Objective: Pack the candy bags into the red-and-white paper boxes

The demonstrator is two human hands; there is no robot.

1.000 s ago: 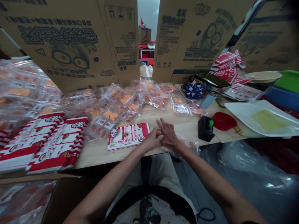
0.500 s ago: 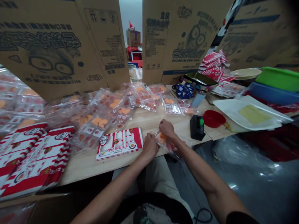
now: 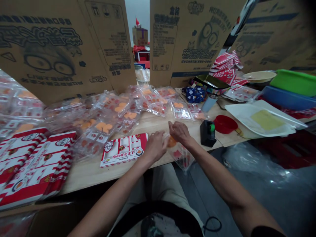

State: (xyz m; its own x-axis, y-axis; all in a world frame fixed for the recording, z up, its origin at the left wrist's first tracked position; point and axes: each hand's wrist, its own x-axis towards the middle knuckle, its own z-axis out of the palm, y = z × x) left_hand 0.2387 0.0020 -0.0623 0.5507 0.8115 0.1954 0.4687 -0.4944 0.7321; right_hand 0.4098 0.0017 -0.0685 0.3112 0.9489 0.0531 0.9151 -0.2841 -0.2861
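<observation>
A person seated at a wooden table works a clear plastic packet at its near edge, the packet hanging partly over the edge and showing orange and red pieces inside. The right hand has its fingers closed on the packet's top; the left hand is curled at the same end, its fingers touching the plastic beside the right, though how firmly they grip cannot be told. Just left of the hands lies a flat red-and-white striped box. Further left, a stack of similar striped cartons rests at the table's near corner. To the right of the hands stands a small black device with a green top, with a red dish beside it and a white tray beyond. Behind, a spread of filled clear packets covers the table, backed by tall printed cardboard boxes.
</observation>
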